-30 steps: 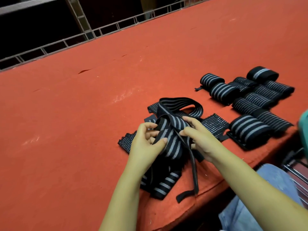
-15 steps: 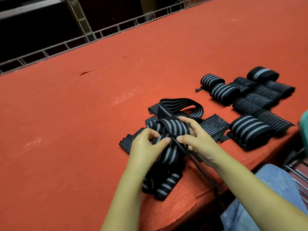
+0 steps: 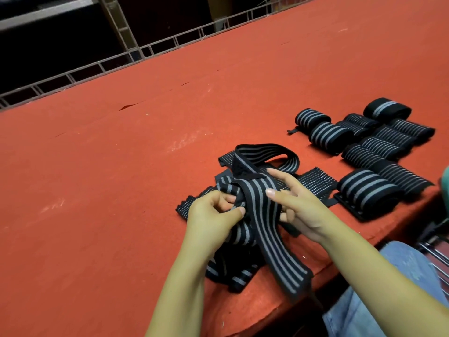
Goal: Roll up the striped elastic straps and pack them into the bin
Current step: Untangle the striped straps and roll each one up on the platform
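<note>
Table: you are working over a red felt-covered table (image 3: 121,178) that fills most of your view, with a metal rail (image 3: 170,43) along its far edge.
Rolled straps: a cluster of finished rolls (image 3: 364,142) lies on the table to your right, packed side by side near the front edge, well apart from your hands.
Loose pile: unrolled straps (image 3: 313,181) lie in a heap under and around your hands, one looping up behind them (image 3: 267,154).
Strap in hand: the black strap with grey stripes (image 3: 264,229) runs from between your hands down toward you, its free end hanging past the table edge.
Left hand: your left hand (image 3: 213,215) has its fingers curled, thumb and fingertips pinching the bunched start of the strap.
Right hand: your right hand (image 3: 298,203) holds the strap from the other side, index and middle fingers stretched across it, the lower fingers curled under.
Lap: your blue jeans (image 3: 401,263) show below the table edge.
Bin: only a teal sliver (image 3: 445,181) shows at the right border; you cannot tell what it is.
</note>
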Motion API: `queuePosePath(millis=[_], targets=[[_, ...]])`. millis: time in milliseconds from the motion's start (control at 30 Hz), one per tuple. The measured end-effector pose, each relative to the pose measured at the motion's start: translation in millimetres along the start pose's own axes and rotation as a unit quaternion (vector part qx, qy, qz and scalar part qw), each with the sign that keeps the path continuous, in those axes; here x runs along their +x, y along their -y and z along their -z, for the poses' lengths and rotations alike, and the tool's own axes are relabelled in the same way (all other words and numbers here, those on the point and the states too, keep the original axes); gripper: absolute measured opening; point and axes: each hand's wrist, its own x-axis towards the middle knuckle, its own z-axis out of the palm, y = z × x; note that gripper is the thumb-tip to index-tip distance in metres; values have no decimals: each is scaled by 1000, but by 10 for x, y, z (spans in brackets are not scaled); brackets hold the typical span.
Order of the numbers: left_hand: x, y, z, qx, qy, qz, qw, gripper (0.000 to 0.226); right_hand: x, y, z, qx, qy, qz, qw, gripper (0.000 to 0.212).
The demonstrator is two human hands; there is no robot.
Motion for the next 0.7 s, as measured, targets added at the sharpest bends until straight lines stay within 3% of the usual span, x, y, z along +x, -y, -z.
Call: queuePosePath(millis=[100, 333, 533, 700], targets=[[-15, 20, -5, -44, 31, -9, 999, 46, 47, -1, -29, 43, -6, 0, 999, 42], [-85, -41, 108, -80, 142, -3, 987, 37, 118, 4, -108, 74, -23, 45, 996, 34], [-81, -65, 135, -9, 43, -15, 999, 41, 179, 34, -122, 169, -69, 33, 983, 32], [-138, -92, 114, -29, 58, -27, 997, 52, 180, -2, -143, 173, -34, -4, 984, 29]])
